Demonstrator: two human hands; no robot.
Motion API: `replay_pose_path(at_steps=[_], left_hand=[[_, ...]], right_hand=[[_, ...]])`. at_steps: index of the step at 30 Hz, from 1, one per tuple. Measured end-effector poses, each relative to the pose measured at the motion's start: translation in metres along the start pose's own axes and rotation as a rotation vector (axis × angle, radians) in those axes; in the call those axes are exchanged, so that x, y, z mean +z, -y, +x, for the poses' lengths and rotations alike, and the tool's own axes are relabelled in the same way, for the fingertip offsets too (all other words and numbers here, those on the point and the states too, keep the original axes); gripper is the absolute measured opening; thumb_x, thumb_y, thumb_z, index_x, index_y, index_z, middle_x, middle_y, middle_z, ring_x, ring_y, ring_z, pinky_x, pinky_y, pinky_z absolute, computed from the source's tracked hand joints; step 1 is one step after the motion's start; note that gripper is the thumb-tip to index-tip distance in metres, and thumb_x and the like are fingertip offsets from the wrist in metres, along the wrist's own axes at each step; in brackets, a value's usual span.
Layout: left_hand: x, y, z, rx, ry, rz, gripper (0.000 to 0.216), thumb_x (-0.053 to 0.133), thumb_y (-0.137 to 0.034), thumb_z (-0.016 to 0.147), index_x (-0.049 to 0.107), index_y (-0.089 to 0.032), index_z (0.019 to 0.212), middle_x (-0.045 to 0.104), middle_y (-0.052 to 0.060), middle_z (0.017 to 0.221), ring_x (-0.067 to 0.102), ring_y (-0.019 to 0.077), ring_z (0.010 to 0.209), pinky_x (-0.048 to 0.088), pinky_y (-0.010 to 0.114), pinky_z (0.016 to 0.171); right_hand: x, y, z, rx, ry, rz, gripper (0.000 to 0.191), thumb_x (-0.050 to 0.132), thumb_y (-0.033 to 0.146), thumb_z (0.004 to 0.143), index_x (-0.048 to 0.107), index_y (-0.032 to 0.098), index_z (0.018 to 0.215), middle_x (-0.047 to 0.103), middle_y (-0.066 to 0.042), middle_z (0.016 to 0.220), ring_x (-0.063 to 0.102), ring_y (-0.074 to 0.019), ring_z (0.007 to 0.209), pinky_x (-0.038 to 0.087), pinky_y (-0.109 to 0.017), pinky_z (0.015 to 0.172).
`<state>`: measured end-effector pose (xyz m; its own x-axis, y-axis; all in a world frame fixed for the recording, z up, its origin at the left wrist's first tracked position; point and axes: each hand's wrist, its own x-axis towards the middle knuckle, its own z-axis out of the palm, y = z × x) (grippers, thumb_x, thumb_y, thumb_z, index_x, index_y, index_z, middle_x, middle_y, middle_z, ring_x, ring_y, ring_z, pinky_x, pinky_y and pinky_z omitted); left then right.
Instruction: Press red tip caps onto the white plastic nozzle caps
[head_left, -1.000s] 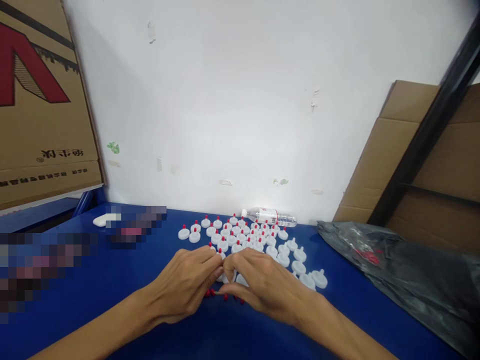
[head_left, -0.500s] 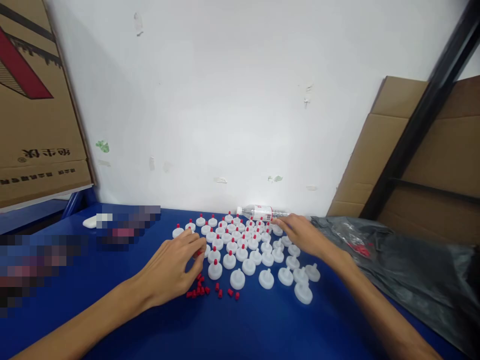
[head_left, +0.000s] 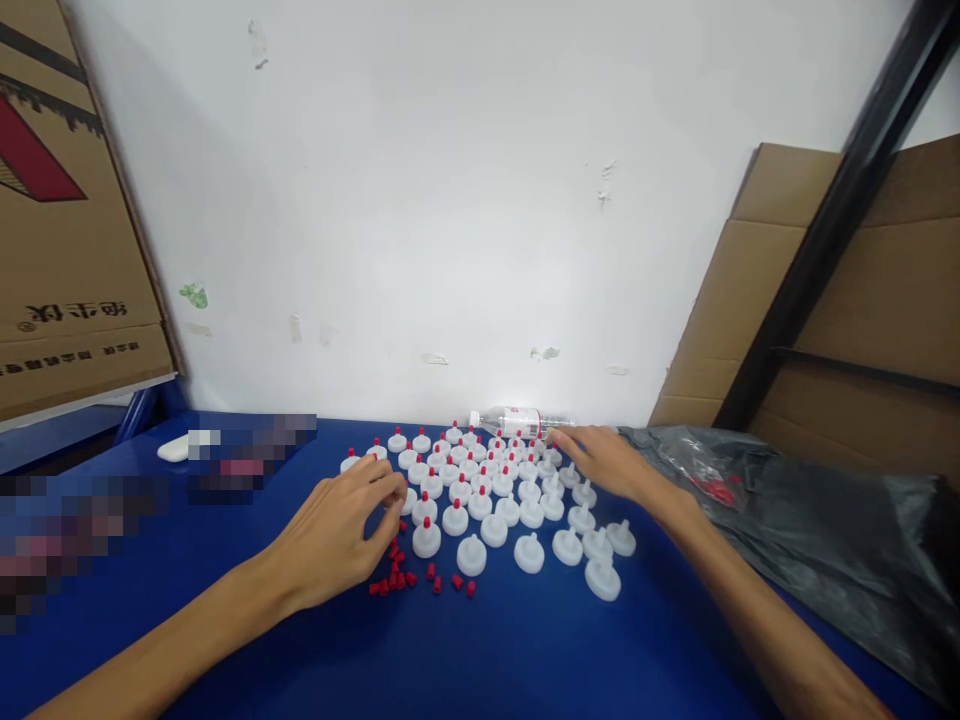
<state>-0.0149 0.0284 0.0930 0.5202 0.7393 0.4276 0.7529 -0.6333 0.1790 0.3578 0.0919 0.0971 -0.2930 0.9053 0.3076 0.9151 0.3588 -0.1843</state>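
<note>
Many white round nozzle caps (head_left: 471,555) stand on the blue table, those at the left and back topped with small red tips (head_left: 427,522). Several at the front and right have bare nozzles. My left hand (head_left: 341,520) is at the left edge of the group, fingers curled and thumb close to them; whatever they hold is hidden. Loose red tips (head_left: 394,580) lie beside and below its thumb. My right hand (head_left: 604,462) reaches to the back right of the group, its fingertips together over the rear caps, and what they pinch does not show clearly.
A clear plastic bottle (head_left: 517,422) lies along the wall behind the caps. To the right, a clear bag of red pieces (head_left: 716,488) rests on dark plastic sheeting (head_left: 810,560). Cardboard boxes (head_left: 75,250) stand at the left, more cardboard (head_left: 742,290) at the right. A white object (head_left: 174,449) sits at left.
The view has shifted slightly, moving the scene a little left. A red piece seen at my left fingertips before is no longer visible there. My right hand stays near the rear caps.
</note>
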Motion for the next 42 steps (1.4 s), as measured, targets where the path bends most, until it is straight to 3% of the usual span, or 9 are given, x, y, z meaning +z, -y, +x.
replay_pose_path(at_steps=[4, 9, 13, 18, 25, 30, 33, 38, 42], left_hand=[[-0.003, -0.001, 0.001, -0.024, -0.033, -0.014, 0.023, 0.038, -0.023, 0.102, 0.058, -0.022, 0.09, 0.065, 0.002, 0.092, 0.059, 0.0202, 0.089, 0.045, 0.035, 0.08], [-0.003, -0.005, 0.001, -0.052, -0.062, -0.06, 0.024, 0.036, -0.027, 0.104, 0.057, -0.022, 0.094, 0.065, 0.002, 0.093, 0.059, 0.0192, 0.086, 0.046, 0.037, 0.08], [0.003, -0.01, -0.002, -0.049, -0.058, -0.105, 0.022, 0.039, -0.034, 0.105, 0.057, -0.022, 0.11, 0.063, 0.001, 0.092, 0.06, 0.0193, 0.086, 0.044, 0.035, 0.077], [0.016, -0.013, -0.008, 0.121, -0.013, -0.085, 0.016, 0.045, -0.036, 0.103, 0.054, -0.023, 0.104, 0.062, 0.002, 0.095, 0.058, 0.0188, 0.082, 0.038, 0.031, 0.066], [0.017, -0.014, -0.014, 0.268, -0.053, -0.203, 0.03, 0.031, -0.02, 0.106, 0.046, -0.022, 0.081, 0.054, -0.002, 0.074, 0.048, 0.015, 0.067, 0.033, 0.03, 0.062], [-0.002, 0.0, -0.007, 0.085, -0.166, -0.199, 0.036, 0.028, -0.025, 0.107, 0.035, -0.022, 0.071, 0.045, -0.003, 0.066, 0.04, 0.0141, 0.061, 0.033, 0.031, 0.063], [-0.005, 0.009, 0.0, 0.003, -0.109, -0.044, 0.031, 0.032, -0.027, 0.105, 0.044, -0.022, 0.077, 0.051, -0.001, 0.072, 0.044, 0.0167, 0.069, 0.034, 0.032, 0.066], [0.004, 0.011, 0.003, -0.069, 0.094, 0.092, 0.025, 0.036, -0.028, 0.103, 0.055, -0.021, 0.087, 0.06, 0.004, 0.091, 0.053, 0.023, 0.09, 0.037, 0.033, 0.068], [0.007, 0.01, 0.001, -0.078, 0.135, 0.095, 0.026, 0.037, -0.029, 0.101, 0.06, -0.021, 0.09, 0.062, 0.006, 0.095, 0.056, 0.0251, 0.094, 0.039, 0.034, 0.068]], right_hand=[[0.004, -0.002, -0.002, 0.041, -0.01, -0.009, 0.065, 0.024, 0.053, 0.107, 0.067, 0.021, 0.07, 0.072, -0.009, 0.069, 0.07, -0.0265, 0.07, 0.046, -0.034, 0.067], [-0.009, 0.024, -0.004, -0.009, -0.195, 0.021, 0.035, 0.043, 0.046, 0.105, 0.067, 0.022, 0.113, 0.074, -0.01, 0.113, 0.069, -0.0278, 0.104, 0.05, -0.038, 0.087], [-0.002, 0.079, -0.017, -0.317, -0.183, 0.116, 0.028, 0.051, 0.035, 0.105, 0.055, 0.022, 0.13, 0.07, -0.008, 0.123, 0.067, -0.0217, 0.11, 0.053, -0.035, 0.091], [0.023, 0.144, -0.037, -0.765, -0.295, 0.179, 0.014, 0.051, 0.031, 0.105, 0.055, 0.018, 0.11, 0.072, -0.005, 0.096, 0.07, -0.0183, 0.088, 0.056, -0.032, 0.083], [0.013, 0.149, -0.036, -0.906, -0.341, 0.026, 0.019, 0.044, 0.013, 0.106, 0.059, 0.019, 0.096, 0.074, -0.005, 0.094, 0.069, -0.0165, 0.095, 0.054, -0.03, 0.088], [-0.003, 0.077, -0.015, -0.287, -0.305, 0.027, 0.011, 0.057, 0.026, 0.101, 0.065, 0.024, 0.108, 0.075, -0.007, 0.11, 0.069, -0.0242, 0.104, 0.053, -0.04, 0.091], [-0.001, 0.026, -0.004, -0.074, -0.286, 0.03, 0.032, 0.043, 0.041, 0.106, 0.067, 0.021, 0.115, 0.074, -0.013, 0.116, 0.07, -0.0302, 0.103, 0.053, -0.043, 0.087], [0.017, -0.017, -0.001, 0.074, -0.109, 0.053, 0.06, 0.024, 0.051, 0.107, 0.076, 0.021, 0.103, 0.078, -0.009, 0.088, 0.074, -0.0299, 0.091, 0.053, -0.04, 0.084], [0.017, -0.019, -0.001, 0.071, -0.049, 0.091, 0.065, 0.021, 0.057, 0.106, 0.076, 0.022, 0.112, 0.079, -0.01, 0.103, 0.071, -0.0321, 0.104, 0.052, -0.044, 0.093]])
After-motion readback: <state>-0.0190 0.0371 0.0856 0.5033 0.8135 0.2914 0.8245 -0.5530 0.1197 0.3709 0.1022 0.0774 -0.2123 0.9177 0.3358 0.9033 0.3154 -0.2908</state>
